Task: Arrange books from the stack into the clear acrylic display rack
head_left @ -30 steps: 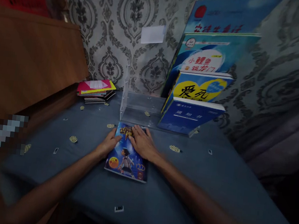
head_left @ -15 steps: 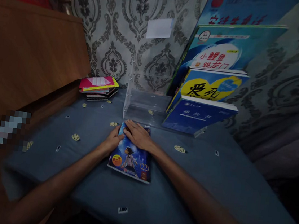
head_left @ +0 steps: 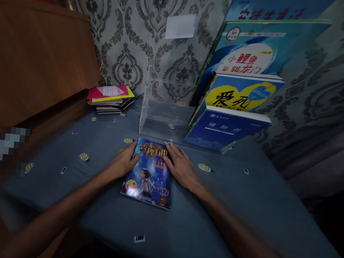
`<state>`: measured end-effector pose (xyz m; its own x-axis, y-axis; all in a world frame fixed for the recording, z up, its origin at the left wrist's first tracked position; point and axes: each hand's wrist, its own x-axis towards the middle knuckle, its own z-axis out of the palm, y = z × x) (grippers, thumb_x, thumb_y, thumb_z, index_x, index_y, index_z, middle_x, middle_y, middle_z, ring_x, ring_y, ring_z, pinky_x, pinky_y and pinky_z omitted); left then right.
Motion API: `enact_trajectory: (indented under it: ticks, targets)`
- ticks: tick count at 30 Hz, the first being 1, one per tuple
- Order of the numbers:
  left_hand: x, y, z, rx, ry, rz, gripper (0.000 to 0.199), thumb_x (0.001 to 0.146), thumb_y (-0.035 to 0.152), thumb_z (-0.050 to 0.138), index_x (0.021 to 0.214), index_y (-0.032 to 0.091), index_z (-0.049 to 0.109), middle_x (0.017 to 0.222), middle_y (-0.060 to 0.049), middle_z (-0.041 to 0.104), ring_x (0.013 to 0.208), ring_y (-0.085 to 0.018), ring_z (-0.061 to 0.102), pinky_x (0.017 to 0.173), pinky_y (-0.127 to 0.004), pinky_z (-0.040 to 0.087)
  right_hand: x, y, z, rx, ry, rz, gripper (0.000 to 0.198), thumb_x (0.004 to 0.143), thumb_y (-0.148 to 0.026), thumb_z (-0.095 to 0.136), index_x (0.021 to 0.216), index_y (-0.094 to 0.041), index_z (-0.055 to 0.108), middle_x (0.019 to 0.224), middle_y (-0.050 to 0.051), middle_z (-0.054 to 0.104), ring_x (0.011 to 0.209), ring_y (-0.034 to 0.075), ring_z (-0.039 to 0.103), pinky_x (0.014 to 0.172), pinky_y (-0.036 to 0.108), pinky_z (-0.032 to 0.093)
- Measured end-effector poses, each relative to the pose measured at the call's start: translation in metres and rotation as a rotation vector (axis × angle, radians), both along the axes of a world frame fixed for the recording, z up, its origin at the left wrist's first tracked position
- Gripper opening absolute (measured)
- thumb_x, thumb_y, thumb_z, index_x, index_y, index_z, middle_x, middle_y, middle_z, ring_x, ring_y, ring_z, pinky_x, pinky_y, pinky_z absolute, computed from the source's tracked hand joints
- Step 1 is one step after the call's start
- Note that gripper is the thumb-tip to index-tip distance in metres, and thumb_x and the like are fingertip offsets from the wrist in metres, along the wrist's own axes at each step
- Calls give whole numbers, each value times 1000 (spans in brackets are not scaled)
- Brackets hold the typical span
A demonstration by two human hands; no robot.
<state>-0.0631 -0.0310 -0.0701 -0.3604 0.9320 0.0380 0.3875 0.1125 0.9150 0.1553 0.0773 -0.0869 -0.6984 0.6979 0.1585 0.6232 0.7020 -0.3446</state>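
Observation:
A blue paperback book (head_left: 146,172) with a cartoon figure, gold title letters and "(22)" on its cover lies face up on the blue-grey tablecloth. My left hand (head_left: 125,159) grips its left edge, thumb resting over the cover and fingers along the side. On the other side, my right hand (head_left: 183,166) holds the upper right edge, its thumb on the cover and its fingers beside the corner. The undersides of both hands are hidden.
Behind the book stands a clear acrylic rack (head_left: 162,132). Several upright books, a dark blue one (head_left: 226,129) in front, fill its right part. A small pile of booklets (head_left: 110,96) lies at the back left, near a wooden cabinet (head_left: 37,49). Patterned wallpaper rises behind.
My right hand has slid from the top of the cover to the book's right edge, uncovering the title. My left hand stays at the left edge. The view has shifted slightly.

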Motion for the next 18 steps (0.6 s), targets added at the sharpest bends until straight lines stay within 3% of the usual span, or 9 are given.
enact_trajectory:
  ticks: [3,5,9,14,18]
  targets:
    - [4,-13,8,-74,567,-73,38,91,28,59,129,21,62,122,-12,68,124,-33,58,106,-42,45,1,0,0,-1,-12,-7,63,104,-48,28,156,-14,35,163,15,33,152,25,30,124,51,23]
    - [8,-18,7,-64,762,-132,38,95,25,50,132,18,60,139,-16,59,133,-33,51,110,-45,41,-1,0,-1,-5,-20,-12,63,104,-46,29,156,-13,35,163,15,32,152,25,30,124,50,23]
    - [6,-11,0,-20,798,-209,45,98,26,44,140,14,53,152,-19,48,144,-35,41,116,-52,33,-1,3,-4,2,12,4,62,104,-47,30,158,-18,32,163,13,34,151,25,32,123,52,23]
    - [-1,12,-1,-55,842,-253,47,100,30,44,143,14,50,155,-16,46,147,-29,39,119,-47,30,0,4,-7,12,10,4,63,104,-48,29,158,-18,32,163,13,33,151,26,31,123,52,23]
    - [1,21,-1,-35,805,-237,46,99,29,44,141,12,52,154,-19,47,147,-32,39,120,-51,28,-1,3,-7,23,12,-4,62,104,-50,27,157,-18,35,163,13,35,151,25,32,123,52,25]
